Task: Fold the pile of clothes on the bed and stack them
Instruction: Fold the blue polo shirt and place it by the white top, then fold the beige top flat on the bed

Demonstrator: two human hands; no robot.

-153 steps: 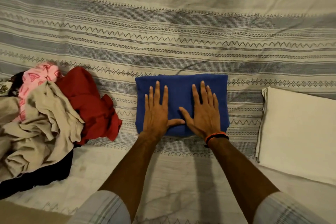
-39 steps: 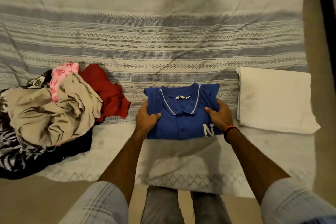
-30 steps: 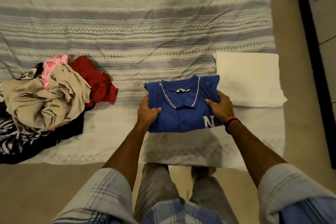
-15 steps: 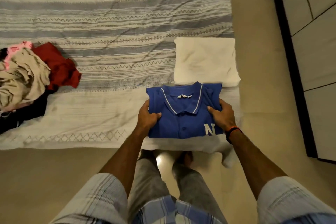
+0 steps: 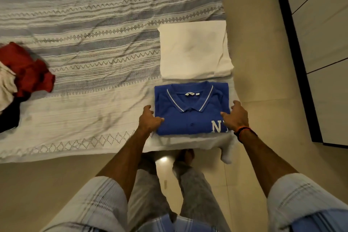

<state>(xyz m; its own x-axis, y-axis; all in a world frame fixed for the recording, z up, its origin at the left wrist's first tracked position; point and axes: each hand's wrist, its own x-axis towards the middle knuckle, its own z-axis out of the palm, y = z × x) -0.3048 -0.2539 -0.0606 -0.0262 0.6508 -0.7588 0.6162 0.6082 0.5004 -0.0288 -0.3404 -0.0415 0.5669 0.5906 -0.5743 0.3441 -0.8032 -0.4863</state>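
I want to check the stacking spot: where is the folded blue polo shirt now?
In the head view, the folded blue polo shirt lies at the bed's near right corner, just in front of the folded white cloth, between the left hand and right hand.

Single view only, head-mounted, wide-angle. Camera sits above the standing person and looks steeply down and slightly forward over the near corner of the bed (image 5: 84, 111). Both forearms enter from the bottom edge; legs and floor (image 5: 259, 100) fall directly beneath the lens. Near range: the bed corner fills the upper left, a cupboard (image 5: 323, 34) front crosses the upper right. Edges curve noticeably.
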